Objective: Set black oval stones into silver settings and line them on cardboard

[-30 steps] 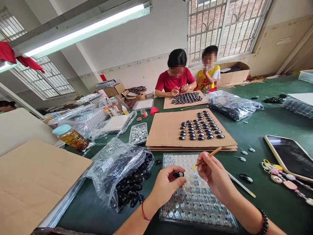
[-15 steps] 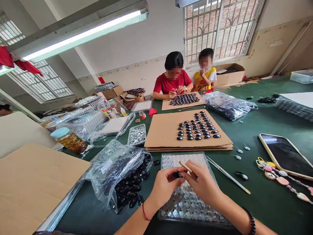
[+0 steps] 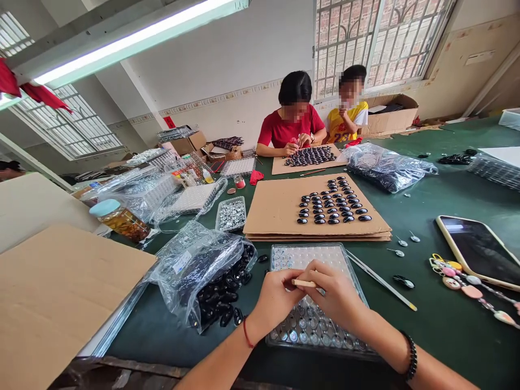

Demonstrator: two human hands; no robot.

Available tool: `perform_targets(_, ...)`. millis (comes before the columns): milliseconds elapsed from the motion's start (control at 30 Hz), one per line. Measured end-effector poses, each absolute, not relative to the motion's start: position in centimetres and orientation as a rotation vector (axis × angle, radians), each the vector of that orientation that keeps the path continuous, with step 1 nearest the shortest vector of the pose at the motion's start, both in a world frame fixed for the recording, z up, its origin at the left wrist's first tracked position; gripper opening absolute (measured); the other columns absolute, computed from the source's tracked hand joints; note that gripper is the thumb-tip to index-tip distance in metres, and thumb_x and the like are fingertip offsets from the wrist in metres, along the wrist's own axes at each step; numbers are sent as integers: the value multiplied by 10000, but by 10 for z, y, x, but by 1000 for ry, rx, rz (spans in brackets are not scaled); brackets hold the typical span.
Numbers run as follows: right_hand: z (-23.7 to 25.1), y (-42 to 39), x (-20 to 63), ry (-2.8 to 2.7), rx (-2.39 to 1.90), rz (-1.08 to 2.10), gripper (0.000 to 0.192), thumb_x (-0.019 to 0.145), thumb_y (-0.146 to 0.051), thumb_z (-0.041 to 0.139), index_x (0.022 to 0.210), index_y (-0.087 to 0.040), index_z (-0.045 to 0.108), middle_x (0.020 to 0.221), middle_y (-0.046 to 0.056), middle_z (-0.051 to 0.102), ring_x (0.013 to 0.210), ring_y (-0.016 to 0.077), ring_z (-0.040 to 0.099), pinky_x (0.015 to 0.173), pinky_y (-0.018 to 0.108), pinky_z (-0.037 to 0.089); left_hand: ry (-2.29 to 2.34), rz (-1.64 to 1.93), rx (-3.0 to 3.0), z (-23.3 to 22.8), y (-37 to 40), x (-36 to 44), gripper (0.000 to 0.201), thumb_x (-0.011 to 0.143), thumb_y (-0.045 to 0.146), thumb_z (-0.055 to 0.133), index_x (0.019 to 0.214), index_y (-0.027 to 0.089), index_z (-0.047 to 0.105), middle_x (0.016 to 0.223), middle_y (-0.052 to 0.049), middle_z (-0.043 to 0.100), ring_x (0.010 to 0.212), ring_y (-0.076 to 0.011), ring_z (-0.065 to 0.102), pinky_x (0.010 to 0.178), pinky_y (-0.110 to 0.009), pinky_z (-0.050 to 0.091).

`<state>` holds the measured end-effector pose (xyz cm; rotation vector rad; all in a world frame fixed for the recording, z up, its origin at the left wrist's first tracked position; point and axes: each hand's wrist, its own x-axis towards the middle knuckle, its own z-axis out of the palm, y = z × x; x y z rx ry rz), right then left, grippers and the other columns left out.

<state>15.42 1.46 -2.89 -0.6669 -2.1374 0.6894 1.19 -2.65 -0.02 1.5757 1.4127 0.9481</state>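
head view is showing the right hand [image 3: 337,295] gripping a stick [image 3: 304,283] and the left hand [image 3: 276,298] pinching beside it, both over the tray [image 3: 284,257]; a bag [image 3: 199,265] of black stones is lying left of the tray, cardboard [image 3: 276,211] behind it.

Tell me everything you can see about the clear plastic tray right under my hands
The clear plastic tray is a shallow moulded sheet of round pockets in rows. Its near pockets hold small shiny metal pieces; the far rows look empty. It lies flat on the green table, just in front of the cardboard stack. The left hand and right hand meet above its middle.
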Motion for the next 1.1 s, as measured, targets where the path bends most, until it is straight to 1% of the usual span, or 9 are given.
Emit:
perform_targets(233,-26,14,157,-2191,-753,745,182,813,-148,491,861,-226,649,768,26,559,672,121,549,612,230,441,1476,876,1703,-8,-26,11,153,690,134,518,740,142,663,645,-1,608,580,-109,483,546,-200,357)
perform_targets(400,-27,14,160,-2328,-756,652,218,791,-75,457,849,-199,625,808,33,546,688,124,539,607,228,417,1413,826,1633,-10,-24,10,117,688,214,553,685,134,638,596,13,557,558,-98,443,515,-198,321)
perform_targets(533,-26,13,163,-2410,-680,574,231,804,-86,420,849,-198,617,838,41,543,681,124,530,591,231,401,1307,770,1471,-10,-23,9,172,660,285,605,639,115,596,563,29,492,535,-85,409,483,-191,291)
perform_targets(633,-20,13,164,-2398,-672,672,211,818,-120,436,804,-193,633,792,38,540,654,115,523,582,225,401,1352,747,1500,-10,-24,9,166,672,268,594,609,113,591,539,34,463,528,-80,385,472,-190,268)
perform_targets(733,-10,13,166,-2348,-652,888,168,802,-140,493,756,-190,646,737,24,531,642,113,518,590,233,405,1346,743,1579,-8,-24,10,128,689,212,564,626,118,623,547,27,501,540,-83,401,492,-194,287)
perform_targets(800,-5,15,167,-2200,-622,1099,130,791,-164,525,747,-187,645,708,13,525,650,115,518,592,236,409,1325,782,1591,-8,-24,10,119,694,203,565,700,125,655,599,13,551,566,-90,432,515,-197,314)
perform_targets(900,-2,22,171,-1819,-684,1334,110,781,-245,545,759,-170,623,687,7,532,609,108,495,529,226,390,1303,843,1458,-8,-21,9,221,684,250,605,863,129,653,720,-24,606,594,-102,480,540,-208,367)
perform_targets(1000,-4,29,174,-1529,-870,1375,181,768,-329,550,794,-155,594,679,5,539,490,74,402,428,206,301,1285,844,1341,-8,-20,7,289,652,262,650,908,130,635,803,-52,617,635,-115,522,584,-224,419)
perform_targets(1100,-7,32,174,-1461,-967,1339,204,763,-350,545,805,-153,578,673,1,531,452,59,330,397,203,239,1259,848,1278,-5,-20,6,309,621,256,687,897,132,624,823,-51,614,663,-118,550,621,-229,446)
